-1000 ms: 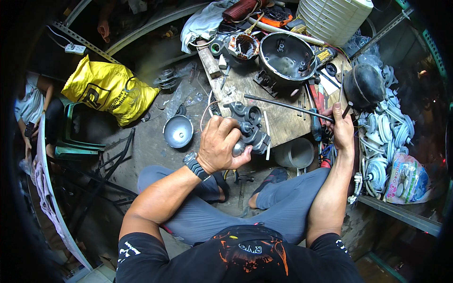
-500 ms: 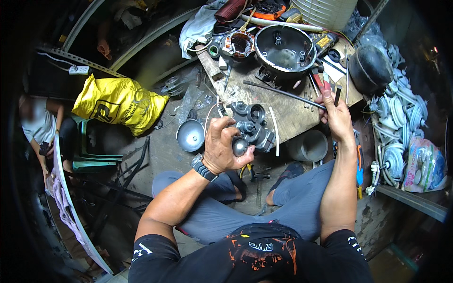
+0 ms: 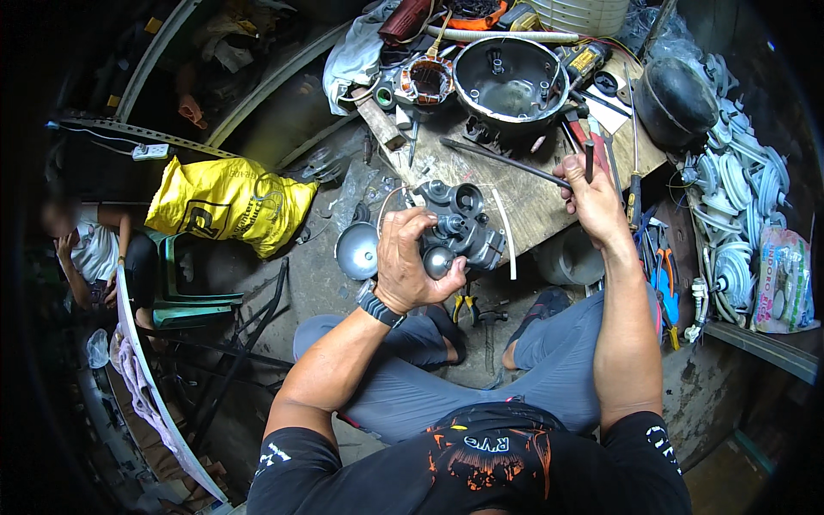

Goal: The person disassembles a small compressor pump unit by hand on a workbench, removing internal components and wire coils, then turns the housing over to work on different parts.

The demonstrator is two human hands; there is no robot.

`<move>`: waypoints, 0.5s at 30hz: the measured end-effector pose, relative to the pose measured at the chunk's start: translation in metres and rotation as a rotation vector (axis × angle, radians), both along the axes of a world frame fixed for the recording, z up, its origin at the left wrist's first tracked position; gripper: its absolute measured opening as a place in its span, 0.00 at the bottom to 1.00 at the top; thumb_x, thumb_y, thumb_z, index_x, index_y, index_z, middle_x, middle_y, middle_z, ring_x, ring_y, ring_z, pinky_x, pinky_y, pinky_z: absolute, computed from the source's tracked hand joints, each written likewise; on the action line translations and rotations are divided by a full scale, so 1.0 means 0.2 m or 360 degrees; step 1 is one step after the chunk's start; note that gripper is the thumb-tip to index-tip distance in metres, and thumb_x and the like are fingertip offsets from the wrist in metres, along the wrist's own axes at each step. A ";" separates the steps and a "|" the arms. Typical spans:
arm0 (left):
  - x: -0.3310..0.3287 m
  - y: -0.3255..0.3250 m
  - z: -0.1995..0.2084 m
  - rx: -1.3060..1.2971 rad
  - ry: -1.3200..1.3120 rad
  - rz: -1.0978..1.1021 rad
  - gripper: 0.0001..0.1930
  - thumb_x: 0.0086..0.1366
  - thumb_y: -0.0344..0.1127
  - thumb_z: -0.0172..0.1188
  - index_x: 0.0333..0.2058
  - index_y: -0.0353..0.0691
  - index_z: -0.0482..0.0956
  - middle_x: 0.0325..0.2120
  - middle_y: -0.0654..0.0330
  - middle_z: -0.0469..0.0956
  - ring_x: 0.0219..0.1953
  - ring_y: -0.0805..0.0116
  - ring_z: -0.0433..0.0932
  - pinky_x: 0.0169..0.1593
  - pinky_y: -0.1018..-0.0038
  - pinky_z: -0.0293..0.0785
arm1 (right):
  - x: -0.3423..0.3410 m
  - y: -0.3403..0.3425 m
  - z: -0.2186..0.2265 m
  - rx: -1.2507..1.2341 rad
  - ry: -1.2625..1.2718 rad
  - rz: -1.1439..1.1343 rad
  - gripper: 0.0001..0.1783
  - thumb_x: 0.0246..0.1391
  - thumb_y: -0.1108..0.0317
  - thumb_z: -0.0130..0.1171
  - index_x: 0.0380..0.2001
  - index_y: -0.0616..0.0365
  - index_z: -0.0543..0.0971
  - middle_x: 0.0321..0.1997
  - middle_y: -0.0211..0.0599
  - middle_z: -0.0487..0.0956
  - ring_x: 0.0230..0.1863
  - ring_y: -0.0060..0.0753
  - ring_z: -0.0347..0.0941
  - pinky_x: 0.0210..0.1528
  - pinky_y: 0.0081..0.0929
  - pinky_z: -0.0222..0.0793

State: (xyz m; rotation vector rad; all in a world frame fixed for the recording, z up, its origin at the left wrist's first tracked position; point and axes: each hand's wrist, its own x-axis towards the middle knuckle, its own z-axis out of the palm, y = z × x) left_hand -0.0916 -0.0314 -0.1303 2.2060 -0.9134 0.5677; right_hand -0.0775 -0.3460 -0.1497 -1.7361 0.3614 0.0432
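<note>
My left hand (image 3: 403, 262) grips a grey cast-metal machine part (image 3: 474, 232) with round openings, a pump body by its look. The thumb and fingers close round a rounded, shiny knob on its near side. In my right hand (image 3: 596, 202), fingers closed, is a long dark metal bar (image 3: 506, 160). The bar points left over the wooden board (image 3: 549, 202), and a short black end stands up past my fingers. A shallow grey metal bowl (image 3: 358, 251) lies just left of my left hand. A thin white strip (image 3: 505, 232) lies right of the machine part.
Beyond my hands stand a round black metal housing (image 3: 511, 107) and a copper-wound stator (image 3: 427, 81). Pliers (image 3: 663, 283) and a hammer (image 3: 489, 319) are nearby. Grey pulley-like parts (image 3: 734, 193) pile up at right. A yellow sack (image 3: 232, 202) and seated person (image 3: 99, 249) are at left.
My right hand has moved a little left with the bar. The left hand keeps its grip on the machine part. At left, the seated person has raised a hand. The whole view has shifted slightly.
</note>
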 end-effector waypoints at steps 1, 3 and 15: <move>0.00 0.00 0.00 -0.0008 0.0002 0.0000 0.35 0.47 0.40 0.74 0.52 0.38 0.68 0.43 0.47 0.76 0.44 0.49 0.76 0.50 0.57 0.72 | 0.00 0.02 -0.01 0.0012 -0.0016 -0.0002 0.33 0.68 0.35 0.53 0.45 0.60 0.80 0.38 0.30 0.81 0.33 0.19 0.73 0.31 0.22 0.70; 0.01 -0.01 0.01 0.0013 -0.0008 -0.0008 0.35 0.47 0.40 0.74 0.53 0.38 0.68 0.43 0.47 0.76 0.44 0.49 0.76 0.51 0.56 0.72 | 0.00 0.04 0.00 0.0026 0.0003 0.0012 0.32 0.69 0.37 0.54 0.46 0.60 0.80 0.40 0.30 0.82 0.34 0.19 0.74 0.31 0.21 0.71; 0.04 0.00 0.02 -0.0006 0.0026 0.0002 0.33 0.48 0.39 0.73 0.52 0.37 0.69 0.41 0.48 0.76 0.41 0.48 0.75 0.50 0.57 0.71 | 0.03 0.10 -0.08 0.0319 0.0108 -0.0095 0.22 0.71 0.51 0.58 0.52 0.59 0.71 0.33 0.32 0.77 0.30 0.19 0.70 0.34 0.23 0.71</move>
